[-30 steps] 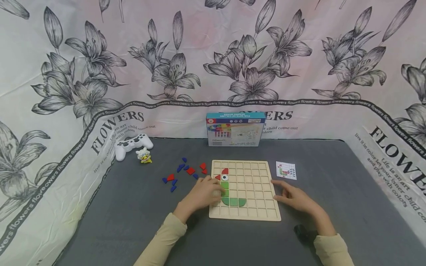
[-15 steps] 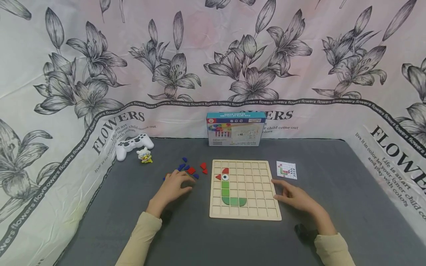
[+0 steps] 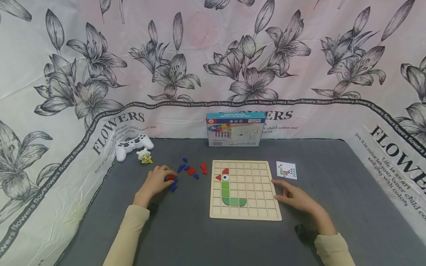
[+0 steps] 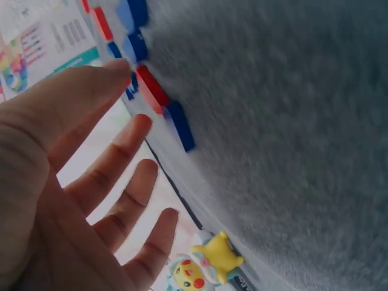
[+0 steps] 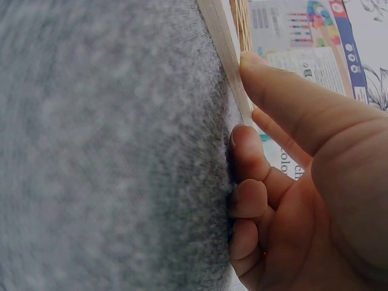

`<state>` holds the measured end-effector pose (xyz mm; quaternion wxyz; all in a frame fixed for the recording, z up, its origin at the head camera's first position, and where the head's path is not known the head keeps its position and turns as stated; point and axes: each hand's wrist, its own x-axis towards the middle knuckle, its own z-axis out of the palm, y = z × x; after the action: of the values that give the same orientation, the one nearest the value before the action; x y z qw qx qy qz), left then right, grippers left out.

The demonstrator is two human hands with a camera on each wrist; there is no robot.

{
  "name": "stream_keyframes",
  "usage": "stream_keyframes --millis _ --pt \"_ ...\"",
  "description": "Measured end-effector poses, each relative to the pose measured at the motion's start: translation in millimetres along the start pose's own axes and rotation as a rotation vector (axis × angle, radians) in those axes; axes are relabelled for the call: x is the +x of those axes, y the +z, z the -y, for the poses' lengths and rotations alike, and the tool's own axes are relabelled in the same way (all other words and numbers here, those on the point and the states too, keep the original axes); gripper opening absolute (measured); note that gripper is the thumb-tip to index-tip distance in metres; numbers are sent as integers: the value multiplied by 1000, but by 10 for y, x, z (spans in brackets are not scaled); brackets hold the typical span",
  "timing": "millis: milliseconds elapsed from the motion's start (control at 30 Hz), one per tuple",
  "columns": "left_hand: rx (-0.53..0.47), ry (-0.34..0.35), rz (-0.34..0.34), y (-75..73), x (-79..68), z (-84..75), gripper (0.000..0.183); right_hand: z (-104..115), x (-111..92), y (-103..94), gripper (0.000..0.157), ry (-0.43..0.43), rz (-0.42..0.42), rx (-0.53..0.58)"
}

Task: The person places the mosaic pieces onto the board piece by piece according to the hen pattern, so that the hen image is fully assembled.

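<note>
My left hand (image 3: 154, 184) is over the left side of the loose pieces, its thumb and fingertips around a red piece (image 3: 170, 177). In the left wrist view its fingers are spread, and the thumb tip overlaps the end of that red piece (image 4: 151, 90), with a blue piece (image 4: 179, 126) right beside it. My right hand (image 3: 294, 197) rests at the right edge of a wooden grid board (image 3: 259, 213), index fingertip and thumb against the edge. On the board, red, white eye, and green pieces (image 3: 225, 188) form a bird-like figure with an L-shaped body.
Several blue and red pieces (image 3: 191, 170) lie left of the board. A pattern card (image 3: 286, 170) is to its right, and a cardboard box (image 3: 235, 130) stands behind. Toward the back left are a white game controller (image 3: 134, 146) and a small yellow-and-white figurine (image 3: 144, 155).
My left hand has left the board's green pieces and moved left across the table to the red piece among the loose ones. The right hand has stayed at the board's edge.
</note>
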<state>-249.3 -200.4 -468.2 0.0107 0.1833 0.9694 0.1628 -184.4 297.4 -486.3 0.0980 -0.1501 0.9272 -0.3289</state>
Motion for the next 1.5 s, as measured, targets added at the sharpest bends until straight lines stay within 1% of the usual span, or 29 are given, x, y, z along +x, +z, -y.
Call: stream_keyframes --millis 133,467,633,833,1033,1100,1200,1267,1500 --pt "20 -16 30 -22 5 37 27 1 2 -3 59 1 1 2" --pt "55 -15 55 -51 86 86 26 -14 1 9 59 -8 1 3" --pt "56 -8 45 -58 92 95 24 -21 -1 15 58 -15 -4 0" --pt "53 -25 19 -33 79 80 20 -26 -5 16 57 -20 -6 0" --pt "70 -36 6 -13 73 79 20 -27 -18 19 57 -49 -3 3" --pt "70 -35 -8 -14 72 73 20 -26 -21 21 57 -54 -3 2" --pt "64 -25 -29 -15 67 33 20 -22 -20 18 57 -52 0 1" --pt "53 -8 -41 -11 63 -21 21 -18 -17 14 58 -45 0 1" --pt "33 47 -69 47 79 -281 23 -11 -7 8 58 -25 0 2"
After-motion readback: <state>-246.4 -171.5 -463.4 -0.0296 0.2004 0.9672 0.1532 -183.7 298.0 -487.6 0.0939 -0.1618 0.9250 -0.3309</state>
